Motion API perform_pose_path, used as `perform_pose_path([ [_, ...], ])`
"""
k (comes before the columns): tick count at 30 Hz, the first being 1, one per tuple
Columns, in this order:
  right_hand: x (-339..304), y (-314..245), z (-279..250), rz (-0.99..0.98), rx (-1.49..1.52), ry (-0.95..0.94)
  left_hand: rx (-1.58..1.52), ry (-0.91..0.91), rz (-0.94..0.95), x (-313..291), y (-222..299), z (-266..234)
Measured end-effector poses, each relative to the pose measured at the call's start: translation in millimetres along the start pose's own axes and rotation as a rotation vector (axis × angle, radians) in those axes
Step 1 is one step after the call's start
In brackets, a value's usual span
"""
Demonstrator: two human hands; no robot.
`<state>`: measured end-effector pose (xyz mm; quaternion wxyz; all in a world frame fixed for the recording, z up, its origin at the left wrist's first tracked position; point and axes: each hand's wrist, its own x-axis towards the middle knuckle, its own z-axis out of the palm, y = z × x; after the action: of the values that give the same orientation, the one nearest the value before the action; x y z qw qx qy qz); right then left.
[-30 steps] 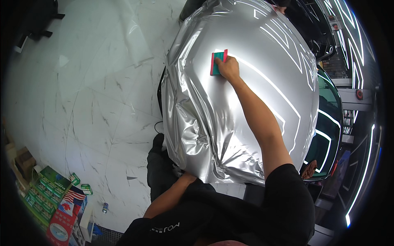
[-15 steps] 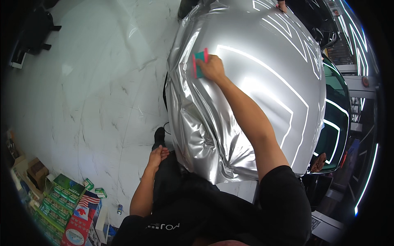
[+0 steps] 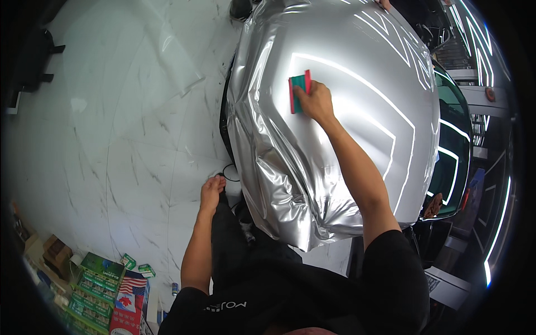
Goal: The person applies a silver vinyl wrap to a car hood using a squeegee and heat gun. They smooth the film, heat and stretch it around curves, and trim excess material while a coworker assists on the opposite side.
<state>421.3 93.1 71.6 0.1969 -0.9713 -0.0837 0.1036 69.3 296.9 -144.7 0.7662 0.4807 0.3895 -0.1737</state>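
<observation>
My right hand (image 3: 317, 101) grips a teal squeegee (image 3: 300, 92) with red edges, its face against the silver wrap film (image 3: 346, 72). The film is smooth over the broad middle of the car's hood. Toward the left side and near me it hangs in loose folds and creases (image 3: 279, 190). Away from the film, my left hand (image 3: 211, 191) hangs above my leg, loosely curled, with nothing seen in it.
At the far edge, another person's hand (image 3: 383, 4) touches the film, and a dark shoe (image 3: 241, 9) stands at the top. The windshield (image 3: 449, 151) lies right. Stacked green boxes (image 3: 95, 290), a can (image 3: 175, 288) and clear sheeting (image 3: 173, 56) are on the marble-patterned floor (image 3: 134, 167).
My right hand has moved the squeegee to the right, away from the creased side. My left hand has risen a little and its fingers are more curled. The view has shifted slightly.
</observation>
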Motion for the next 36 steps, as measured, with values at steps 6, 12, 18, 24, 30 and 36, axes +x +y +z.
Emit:
perform_pose_path([
  [6,-14,-1,28,-0.007,-0.147,0.301,0.119,0.081,0.315,53,105,45],
  [12,-5,-36,39,0.023,-0.180,0.129,0.275,0.094,0.387,124,243,111],
  [18,-10,-17,32,0.055,0.008,0.110,0.189,-0.338,0.100,152,279,109],
  [24,-11,-14,34,0.059,0.013,0.114,-0.142,-0.584,-0.086,184,260,93],
  [30,-14,-22,34,0.118,0.006,0.097,0.029,-0.679,0.036,183,265,101],
  [36,-14,-20,37,0.119,0.030,0.101,-0.112,-0.661,0.024,200,246,104],
])
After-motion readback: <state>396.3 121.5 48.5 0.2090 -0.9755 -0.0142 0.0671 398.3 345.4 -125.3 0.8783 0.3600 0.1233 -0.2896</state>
